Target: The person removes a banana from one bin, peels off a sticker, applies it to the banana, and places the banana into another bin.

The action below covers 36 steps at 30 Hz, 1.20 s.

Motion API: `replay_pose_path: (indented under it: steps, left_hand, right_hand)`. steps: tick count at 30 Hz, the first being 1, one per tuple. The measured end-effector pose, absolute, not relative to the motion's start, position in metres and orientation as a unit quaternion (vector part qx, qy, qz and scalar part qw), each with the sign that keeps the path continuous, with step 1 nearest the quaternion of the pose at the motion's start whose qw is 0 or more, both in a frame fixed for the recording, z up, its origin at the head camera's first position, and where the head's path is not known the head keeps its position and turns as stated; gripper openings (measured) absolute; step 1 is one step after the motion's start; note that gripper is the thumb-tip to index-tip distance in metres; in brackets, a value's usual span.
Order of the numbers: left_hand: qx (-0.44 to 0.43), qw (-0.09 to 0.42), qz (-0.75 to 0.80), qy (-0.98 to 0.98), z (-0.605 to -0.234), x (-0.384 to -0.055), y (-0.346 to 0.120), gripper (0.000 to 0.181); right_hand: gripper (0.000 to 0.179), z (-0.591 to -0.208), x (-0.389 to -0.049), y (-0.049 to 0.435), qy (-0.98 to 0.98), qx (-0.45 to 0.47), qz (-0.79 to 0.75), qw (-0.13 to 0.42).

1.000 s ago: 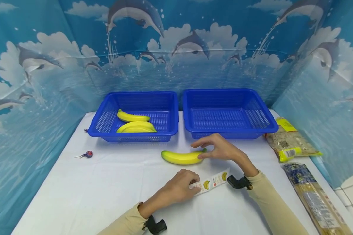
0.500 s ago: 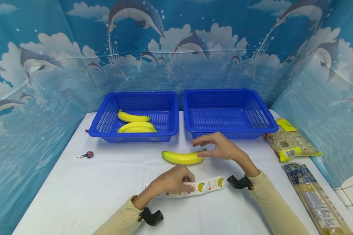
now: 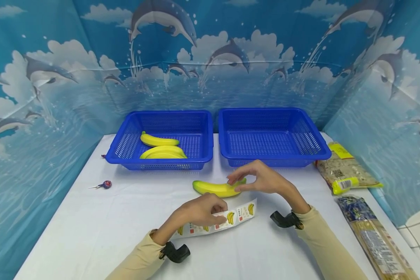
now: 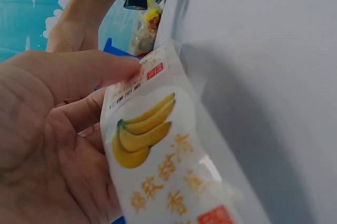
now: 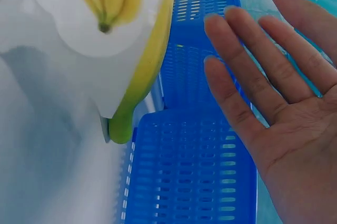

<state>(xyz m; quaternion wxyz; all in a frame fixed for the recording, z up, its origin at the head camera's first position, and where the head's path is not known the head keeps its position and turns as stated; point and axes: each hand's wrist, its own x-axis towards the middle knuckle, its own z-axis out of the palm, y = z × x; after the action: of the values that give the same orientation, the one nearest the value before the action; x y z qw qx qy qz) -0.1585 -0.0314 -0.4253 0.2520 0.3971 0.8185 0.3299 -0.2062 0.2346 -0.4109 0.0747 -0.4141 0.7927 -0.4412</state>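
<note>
My left hand [image 3: 200, 209] pinches a long white strip of banana-printed labels [image 3: 243, 214] between thumb and fingers, just above the white table. Close up in the left wrist view, the thumb lies over the printed face of the label strip [image 4: 158, 182]. Behind the strip, a yellow banana [image 3: 211, 189] with green ends lies on the cloth. My right hand [image 3: 262, 179] hovers at the banana's right end, fingers loosely bent in the head view. In the right wrist view its fingers [image 5: 247, 71] look extended, apart from the banana [image 5: 150, 55], part of which the strip covers.
Behind the hands stand two blue baskets. The left basket [image 3: 159, 160] holds several bananas [image 3: 159, 140]; the right basket [image 3: 276, 157] shows only its bare mesh. A lollipop [image 3: 106, 184] lies at left. A bag of grain [image 3: 350, 167] and a noodle-like packet [image 3: 374, 237] lie at right.
My left hand has moved leftward and slightly away from me with the label strip, and more of the strip shows. The right hand stays near the banana's end, its fingers slightly lower.
</note>
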Motion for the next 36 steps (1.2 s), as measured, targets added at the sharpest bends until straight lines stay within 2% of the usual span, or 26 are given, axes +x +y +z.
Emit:
replay_pose_path:
  steps: [7,14,25,30,36]
  left_hand:
    - [0.415,0.254,0.352,0.8,-0.4251,-0.1609,-0.0326,0.023]
    - [0.398,0.246,0.354,0.81,-0.4269,-0.1619,-0.0335,0.007]
    - [0.387,0.216,0.391,0.807,-0.4235,-0.1619,-0.0346,0.022]
    - [0.38,0.202,0.398,0.81,-0.4241,-0.1632,-0.0357,0.034]
    - [0.367,0.195,0.424,0.805,-0.4234,-0.1654,-0.0373,0.028]
  right_hand:
    - [0.02,-0.4088,-0.205,0.2357,0.781,-0.428,-0.444,0.102]
    - [0.021,-0.4071,-0.2036,0.2343,0.773,-0.442,-0.435,0.132]
    - [0.026,-0.4089,-0.2018,0.2302,0.747,-0.449,-0.45,0.195]
    - [0.028,-0.4113,-0.2026,0.2293,0.742,-0.453,-0.45,0.204]
    - [0.029,-0.4117,-0.2037,0.2288,0.747,-0.439,-0.453,0.21]
